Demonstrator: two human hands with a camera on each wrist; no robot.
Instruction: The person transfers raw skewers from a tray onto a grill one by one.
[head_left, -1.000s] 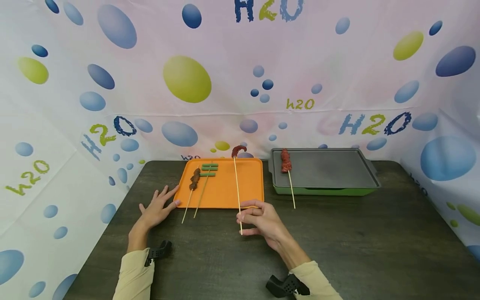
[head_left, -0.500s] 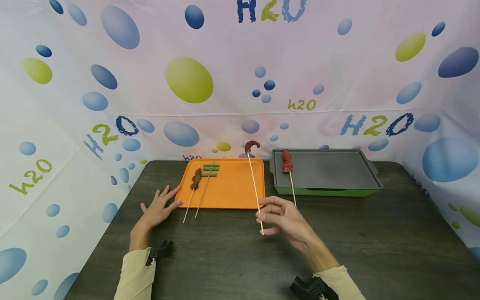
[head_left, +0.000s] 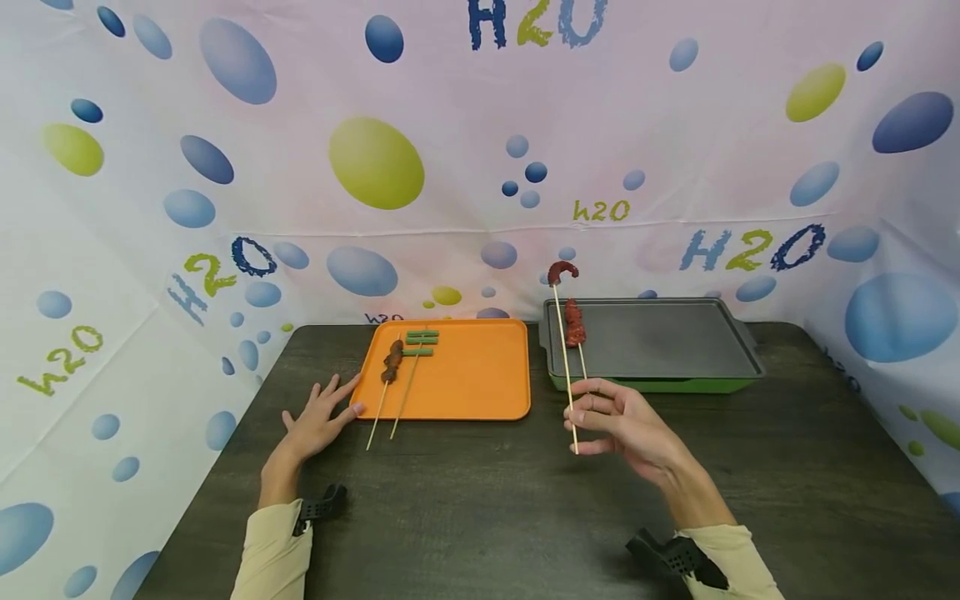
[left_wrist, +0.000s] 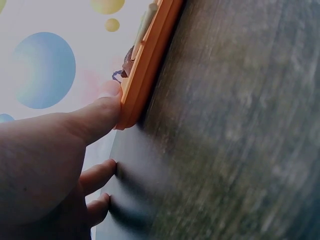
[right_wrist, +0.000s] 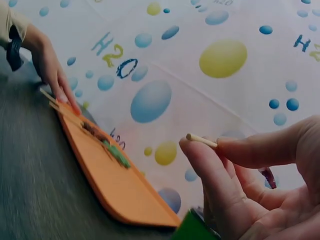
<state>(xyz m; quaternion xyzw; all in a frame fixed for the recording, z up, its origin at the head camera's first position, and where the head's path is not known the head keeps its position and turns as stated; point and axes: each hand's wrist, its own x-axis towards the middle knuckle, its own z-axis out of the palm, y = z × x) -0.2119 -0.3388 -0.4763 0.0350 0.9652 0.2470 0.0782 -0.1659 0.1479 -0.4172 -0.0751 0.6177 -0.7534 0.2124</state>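
Note:
My right hand [head_left: 626, 429] pinches the lower part of a wooden skewer [head_left: 564, 346] between thumb and fingers. A curled dark red piece, like an octopus tentacle, tops this skewer, which is held nearly upright before the left side of the grill pan [head_left: 667, 337]. In the right wrist view the stick's blunt end [right_wrist: 200, 140] pokes out from the fingertips. My left hand [head_left: 311, 427] lies with spread fingers at the left edge of the orange tray [head_left: 480, 379]; its thumb [left_wrist: 102, 112] touches the tray's corner in the left wrist view.
On the tray lie a brown meat skewer [head_left: 391, 362] and a skewer with green pieces [head_left: 422, 340], sticks overhanging the front. A red meat skewer [head_left: 574, 323] rests at the pan's left end. The pan has a green base [head_left: 660, 386]. A patterned cloth stands behind the dark table.
My right hand has carried the tentacle skewer rightward and slightly up, from over the tray to the pan's left end. The left hand has stayed at the tray's edge.

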